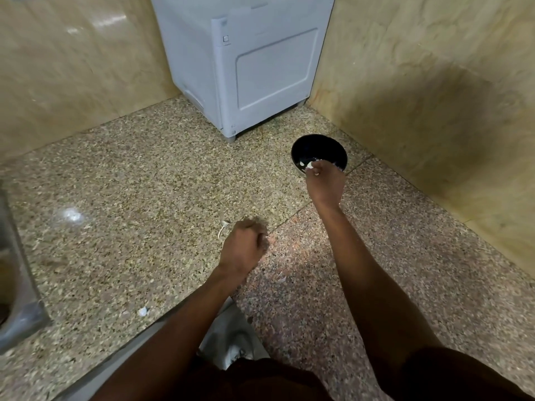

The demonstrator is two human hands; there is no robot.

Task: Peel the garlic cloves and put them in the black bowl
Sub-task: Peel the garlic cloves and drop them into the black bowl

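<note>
A person leans over a speckled granite counter (130, 175) set in a corner between two glossy beige tiled walls. Both bare arms reach forward from the bottom of the view.

The right hand (325, 180) stretches to the near rim of the black bowl (304, 149), which sits on the counter close to the right wall. The fingers of this hand are curled together and pinch a pale garlic clove (310, 165) at the bowl's near edge. Another small white piece, probably garlic, lies inside the bowl just to its left; the rest of the bowl's inside is dark and hard to read.

The left hand (241, 250) hovers low over the counter nearer the person, fingers curled in towards the palm. Motion blur hides whether it holds anything.

Thin scraps of garlic skin (223, 228) lie on the counter just left of the left hand, with another white scrap (143, 311) closer to the counter's front edge.

A white boxy appliance (246, 62) stands in the far corner. A small square mark shows near its upper front, but no writing or brand can be read. A grey metal edge (17, 285) shows at the far left.
</note>
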